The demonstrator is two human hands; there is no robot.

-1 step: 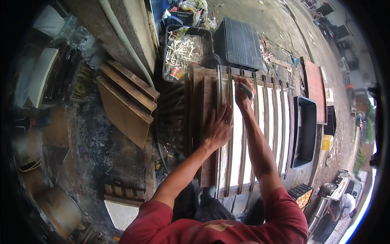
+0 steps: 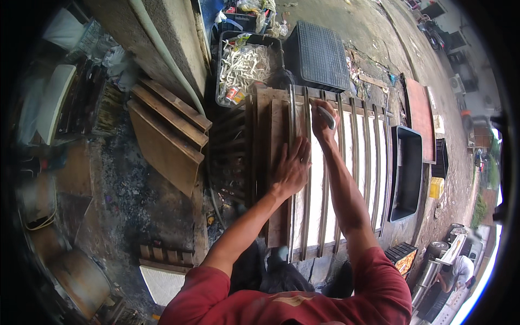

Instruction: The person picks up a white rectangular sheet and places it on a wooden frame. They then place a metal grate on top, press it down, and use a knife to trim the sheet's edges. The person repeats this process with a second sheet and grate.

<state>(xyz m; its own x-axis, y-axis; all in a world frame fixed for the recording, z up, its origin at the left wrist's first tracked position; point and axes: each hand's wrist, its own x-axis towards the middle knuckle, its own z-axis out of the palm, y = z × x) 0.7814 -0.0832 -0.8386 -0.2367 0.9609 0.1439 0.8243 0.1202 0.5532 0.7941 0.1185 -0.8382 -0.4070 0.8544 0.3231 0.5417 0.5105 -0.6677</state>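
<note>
My right hand (image 2: 324, 120) is closed around a hand tool (image 2: 327, 117) with a grey, rounded handle. Its working end is hidden under my fingers. My left hand (image 2: 293, 167) lies flat, fingers stretched out, across the left edge of a white sheet (image 2: 314, 219) and the metal bar there. Long thin metal bars (image 2: 292, 108) run front to back over the sheet, with white showing in strips between them. Along the left side, beneath my left wrist, brown wooden boards (image 2: 278, 219) jut out from the stack.
Beyond the stack stand a black bin (image 2: 220, 81) of white strip scraps and a dark upturned crate (image 2: 318, 57). An open black tub (image 2: 406, 173) sits on the right. Wooden panels (image 2: 165, 146) lean at left below a pipe (image 2: 168, 57). A person (image 2: 461, 271) is far right.
</note>
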